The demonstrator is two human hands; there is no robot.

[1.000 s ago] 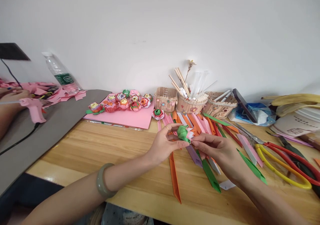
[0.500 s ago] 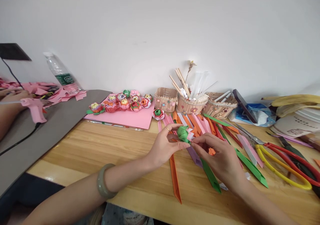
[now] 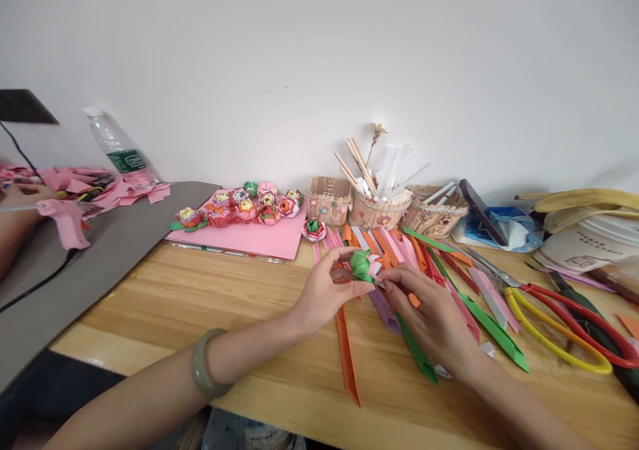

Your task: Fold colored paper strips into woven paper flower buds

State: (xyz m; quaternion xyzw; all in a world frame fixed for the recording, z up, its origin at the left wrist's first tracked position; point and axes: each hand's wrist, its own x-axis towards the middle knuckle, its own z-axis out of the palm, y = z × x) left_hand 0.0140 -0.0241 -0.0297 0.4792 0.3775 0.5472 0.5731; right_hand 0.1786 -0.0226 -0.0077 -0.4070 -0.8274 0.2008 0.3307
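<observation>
Between the thumb and fingers of my left hand [image 3: 324, 293] is a small folded paper flower [image 3: 360, 265], green on the outside with pink and white petals on its right. My right hand [image 3: 432, 310] pinches at the flower's pink petal side with thumb and forefinger. Both hands are raised over the wooden table [image 3: 239, 303]. Beneath and behind them lie folded paper strips in orange, purple, pink, red and green, among them an orange strip [image 3: 348, 363] and a green strip [image 3: 418, 353]. A finished-looking pink and green paper flower [image 3: 314, 229] sits just beyond my left hand.
Several paper flowers rest on pink paper [image 3: 277, 241]. Decorated baskets [image 3: 328, 204] stand along the wall, one holding sticks. Large scissors [image 3: 559, 330] lie at right. On the left are a pink glue gun [image 3: 67, 224], a bottle [image 3: 124, 154] and another person's hand [image 3: 24, 196].
The view has shifted slightly, so the background things sit a little further left. My hands keep their hold on the flower, with the right fingers still at its petals.
</observation>
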